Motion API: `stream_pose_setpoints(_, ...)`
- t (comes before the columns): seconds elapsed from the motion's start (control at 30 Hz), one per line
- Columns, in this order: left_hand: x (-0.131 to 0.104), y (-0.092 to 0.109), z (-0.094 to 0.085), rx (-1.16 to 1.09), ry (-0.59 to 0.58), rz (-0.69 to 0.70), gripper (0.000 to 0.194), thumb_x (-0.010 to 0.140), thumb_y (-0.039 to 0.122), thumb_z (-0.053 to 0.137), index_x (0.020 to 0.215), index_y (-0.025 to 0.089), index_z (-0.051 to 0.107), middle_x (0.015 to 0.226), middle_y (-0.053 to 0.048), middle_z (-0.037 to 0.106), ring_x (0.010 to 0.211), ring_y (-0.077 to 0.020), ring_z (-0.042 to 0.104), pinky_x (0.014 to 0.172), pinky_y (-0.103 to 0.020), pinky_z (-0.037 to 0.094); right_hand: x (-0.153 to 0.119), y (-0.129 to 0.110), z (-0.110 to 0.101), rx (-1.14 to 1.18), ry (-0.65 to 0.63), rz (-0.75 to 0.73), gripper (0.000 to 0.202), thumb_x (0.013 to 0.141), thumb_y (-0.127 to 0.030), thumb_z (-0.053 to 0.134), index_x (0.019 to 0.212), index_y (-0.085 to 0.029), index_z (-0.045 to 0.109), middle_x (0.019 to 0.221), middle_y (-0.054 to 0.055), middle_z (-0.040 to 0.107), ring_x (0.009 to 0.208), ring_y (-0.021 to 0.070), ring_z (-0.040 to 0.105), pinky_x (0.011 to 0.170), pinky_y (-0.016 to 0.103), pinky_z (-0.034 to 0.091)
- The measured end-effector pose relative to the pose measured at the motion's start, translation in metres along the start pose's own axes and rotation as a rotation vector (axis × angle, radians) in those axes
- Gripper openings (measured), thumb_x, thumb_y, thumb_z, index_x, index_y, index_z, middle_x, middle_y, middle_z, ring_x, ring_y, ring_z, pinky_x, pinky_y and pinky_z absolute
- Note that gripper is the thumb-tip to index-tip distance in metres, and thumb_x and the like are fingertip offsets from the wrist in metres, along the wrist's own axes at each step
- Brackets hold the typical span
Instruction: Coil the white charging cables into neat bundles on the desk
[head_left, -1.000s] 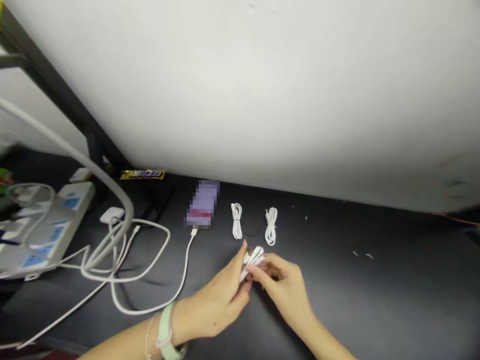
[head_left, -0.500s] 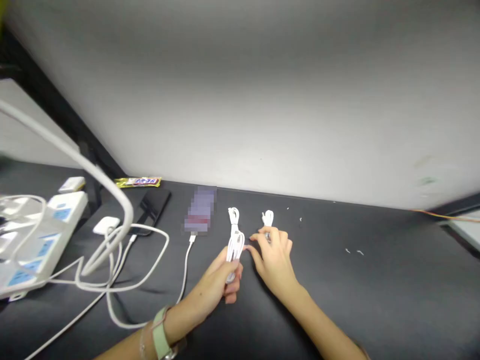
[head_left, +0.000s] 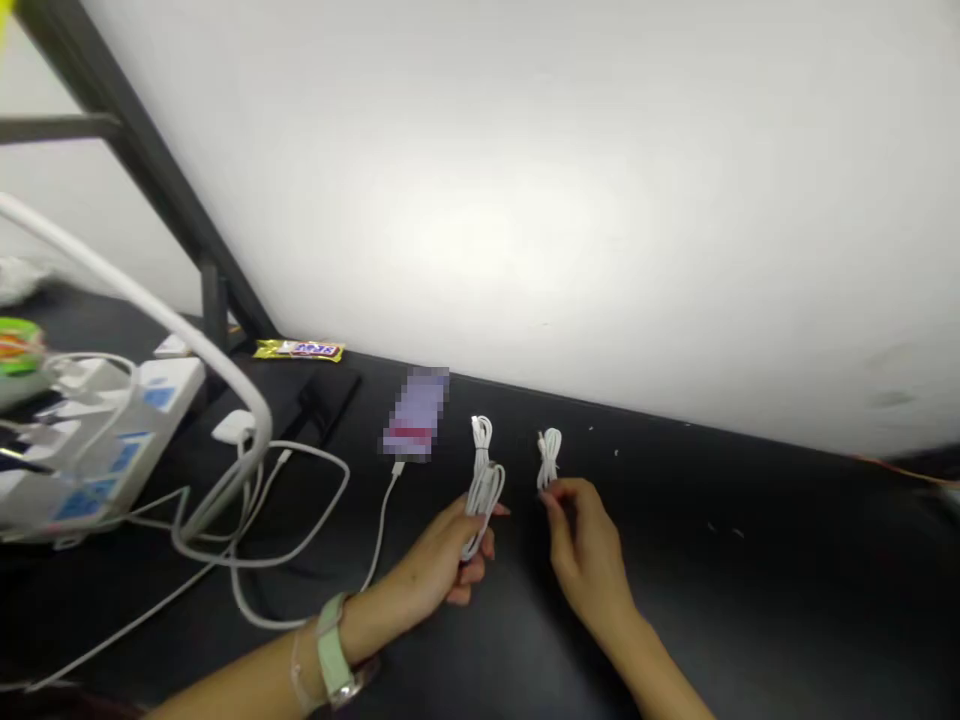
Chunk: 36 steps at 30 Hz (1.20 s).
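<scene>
Head view: your right grip [head_left: 592, 560] pinches the near end of a far-pointing cable bundle [head_left: 550, 455]; your left grip [head_left: 427, 568] pinches a coiled cable [head_left: 487, 489].

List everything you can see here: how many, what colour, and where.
Cable bundles: three, white, one in left hand, two on desk
Pixelated device: one, purplish, mid-desk, cable attached
Loose cables: several, white, left
Power strip: one, white and blue, left
Adapter: one, white, beside strip
Wrapper: one, yellow and purple, by wall
Scraps: several, white, desk's right
Frame: one, black, left
Desk: one, black, below
Wall: one, white, behind
Watch: one, green strap, left wrist
Hands: two, bare; left hand centre, right hand pinching a bundle
</scene>
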<state>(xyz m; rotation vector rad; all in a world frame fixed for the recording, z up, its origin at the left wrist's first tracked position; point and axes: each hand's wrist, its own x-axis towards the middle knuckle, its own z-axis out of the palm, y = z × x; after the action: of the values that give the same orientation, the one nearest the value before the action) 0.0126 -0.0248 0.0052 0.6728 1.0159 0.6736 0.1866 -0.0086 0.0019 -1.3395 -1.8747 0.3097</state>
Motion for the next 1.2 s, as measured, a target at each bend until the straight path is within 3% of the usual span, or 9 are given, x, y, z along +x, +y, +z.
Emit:
stream_pose_setpoints(0.17,-0.008,0.002,0.003,0.134,0.011,-0.002,0.029,0.078,0.027,0.043,0.105,0.019,0.05,0.059,0.008,0.033,0.041,-0.0045,0.024,0.038,-0.017,0.015,-0.008,-0.02,-0.003,0.271,0.12,-0.051,0.01,0.087,-0.011,0.05,0.086,-0.021,0.051,0.079,0.003,0.056,0.076,0.0175,0.055,0.069,0.031,0.045)
stream_pose_setpoints(0.33,-0.017,-0.002,0.005,0.221,-0.15,0.058,0.034,0.066,0.014,0.049,0.099,0.019,0.051,0.065,0.007,0.037,0.051,-0.0053,0.031,0.045,-0.018,0.022,-0.016,-0.034,0.006,0.329,0.021,-0.19,0.019,0.082,-0.005,0.057,0.091,-0.022,0.056,0.079,0.003,0.063,0.076,0.018,0.058,0.069,0.033,0.047)
stream_pose_setpoints(0.47,-0.017,-0.009,0.008,0.11,-0.115,0.0,0.024,0.077,0.032,0.043,0.095,0.018,0.049,0.063,0.007,0.031,0.05,-0.0066,0.023,0.045,-0.019,0.015,-0.016,-0.035,0.01,0.345,-0.007,-0.133,0.016,0.08,-0.008,0.063,0.084,-0.022,0.057,0.074,0.001,0.064,0.07,0.0159,0.058,0.062,0.029,0.048)
stream_pose_setpoints(0.57,-0.014,-0.013,0.01,0.061,-0.093,0.008,0.031,0.079,0.047,0.043,0.088,0.018,0.047,0.064,0.007,0.029,0.05,-0.0063,0.02,0.045,-0.02,0.012,-0.015,-0.035,0.007,0.343,0.015,-0.101,0.015,0.079,-0.01,0.065,0.077,-0.022,0.056,0.07,0.002,0.064,0.066,0.0157,0.058,0.056,0.027,0.047)
stream_pose_setpoints(0.67,-0.011,-0.016,0.01,0.041,-0.043,-0.012,0.043,0.08,0.06,0.04,0.081,0.018,0.045,0.063,0.006,0.031,0.05,-0.006,0.02,0.045,-0.02,0.012,-0.014,-0.034,0.003,0.334,0.003,-0.166,0.016,0.078,-0.009,0.065,0.076,-0.022,0.057,0.071,0.002,0.067,0.066,0.017,0.059,0.056,0.029,0.048)
stream_pose_setpoints(0.77,-0.008,-0.02,0.009,0.048,-0.038,0.001,0.046,0.08,0.064,0.04,0.076,0.018,0.042,0.059,0.007,0.03,0.048,-0.0058,0.021,0.044,-0.019,0.014,-0.015,-0.032,0.001,0.279,-0.017,-0.273,0.019,0.078,-0.005,0.062,0.079,-0.024,0.059,0.076,0.002,0.071,0.066,0.0168,0.059,0.06,0.031,0.05)
stream_pose_setpoints(0.9,-0.006,-0.018,0.01,0.045,-0.015,0.031,0.048,0.08,0.066,0.041,0.079,0.018,0.046,0.058,0.008,0.029,0.047,-0.005,0.02,0.043,-0.018,0.013,-0.017,-0.028,0.002,0.246,-0.032,-0.345,0.03,0.077,-0.006,0.065,0.099,-0.026,0.058,0.087,0.003,0.07,0.074,0.0182,0.061,0.066,0.034,0.052)
stream_pose_setpoints(1.03,-0.004,-0.012,0.009,0.041,0.063,0.078,0.051,0.079,0.066,0.042,0.084,0.016,0.052,0.058,0.008,0.031,0.045,-0.0041,0.021,0.042,-0.018,0.012,-0.019,-0.025,0.005,0.219,0.081,-0.246,0.033,0.074,-0.016,0.072,0.1,-0.024,0.052,0.088,0.006,0.062,0.078,0.0193,0.059,0.063,0.032,0.051)
stream_pose_setpoints(1.2,0.0,-0.011,0.005,0.021,0.097,0.122,0.057,0.079,0.067,0.041,0.095,0.014,0.056,0.062,0.006,0.034,0.044,-0.0032,0.021,0.04,-0.017,0.012,-0.018,-0.021,0.006,0.229,-0.179,-0.08,0.02,0.077,-0.029,0.071,0.085,-0.021,0.054,0.083,0.004,0.06,0.077,0.0188,0.057,0.064,0.03,0.049)
